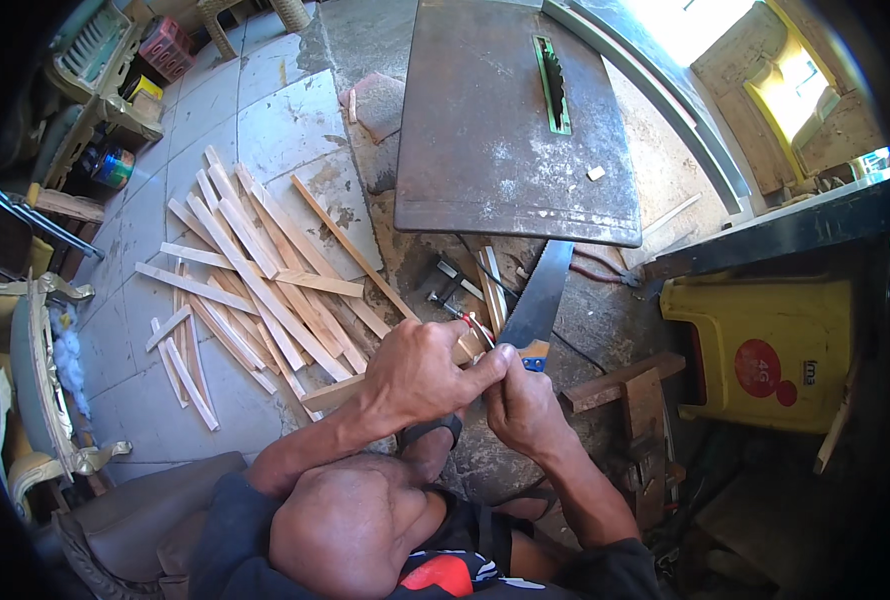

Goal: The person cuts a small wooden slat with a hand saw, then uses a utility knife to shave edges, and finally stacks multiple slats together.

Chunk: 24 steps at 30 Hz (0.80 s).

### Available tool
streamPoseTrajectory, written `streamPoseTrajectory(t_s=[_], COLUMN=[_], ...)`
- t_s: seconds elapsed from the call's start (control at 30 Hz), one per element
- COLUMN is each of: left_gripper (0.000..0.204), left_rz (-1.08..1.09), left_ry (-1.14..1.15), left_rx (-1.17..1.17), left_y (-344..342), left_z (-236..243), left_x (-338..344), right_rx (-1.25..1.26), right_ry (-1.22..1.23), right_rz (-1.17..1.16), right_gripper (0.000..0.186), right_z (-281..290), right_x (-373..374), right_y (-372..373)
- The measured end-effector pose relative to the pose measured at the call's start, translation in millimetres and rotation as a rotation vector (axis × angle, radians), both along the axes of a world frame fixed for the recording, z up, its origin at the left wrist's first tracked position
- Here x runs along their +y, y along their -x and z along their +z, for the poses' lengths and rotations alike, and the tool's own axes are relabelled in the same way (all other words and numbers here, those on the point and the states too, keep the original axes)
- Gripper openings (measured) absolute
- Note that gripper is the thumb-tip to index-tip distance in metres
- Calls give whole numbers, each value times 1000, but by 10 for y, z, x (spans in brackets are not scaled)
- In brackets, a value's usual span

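A hand saw [539,298] points away from me, its dark blade reaching the near edge of the dark table top and its handle end showing wood and blue. My right hand [531,405] is wrapped round that handle end. My left hand [420,372] is closed just left of it, its thumb touching the right hand. A wooden strip [335,393] runs under the left fist, and light wood shows again beside the saw; the curled fingers hide most of the grip. A thin red and white item [473,325] shows beyond the left knuckles, its kind unclear.
A table saw top [485,130] with a toothed blade [553,85] in a green-edged slot stands ahead. Many wooden strips [265,265] lie piled on the tiles at left. Pliers [610,270], a metal clamp [455,285], wood blocks [625,383] and a yellow plastic stool [760,350] are at right and centre.
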<state>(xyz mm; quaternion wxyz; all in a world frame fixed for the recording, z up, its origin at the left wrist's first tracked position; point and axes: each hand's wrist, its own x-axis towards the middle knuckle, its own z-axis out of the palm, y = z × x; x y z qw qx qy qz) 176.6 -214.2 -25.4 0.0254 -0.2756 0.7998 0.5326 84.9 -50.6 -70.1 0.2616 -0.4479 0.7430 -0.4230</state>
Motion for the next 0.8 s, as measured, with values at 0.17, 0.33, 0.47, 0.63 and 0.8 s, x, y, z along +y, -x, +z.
streamPoseTrajectory(t_s=[0.17,0.33,0.47,0.63,0.8], left_gripper=[52,50,50,58,60], left_rz=[-9,1,-54,-92,-95], left_ry=[-5,-101,8,-13,-5], left_rx=[66,147,153,78,173], left_y=[71,49,1,30,26], left_z=[61,-9,-73,73,73], left_x=[-36,-132,-171,-192,-181], right_rx=[18,46,-81,-248,-343], right_ry=[37,178,32,11,-95], right_rz=[-2,-64,52,130,141], right_gripper=[23,25,23,25,24], right_z=[21,168,147,196,282], right_x=[-9,-51,70,55,91], right_y=[132,234,352,367,419])
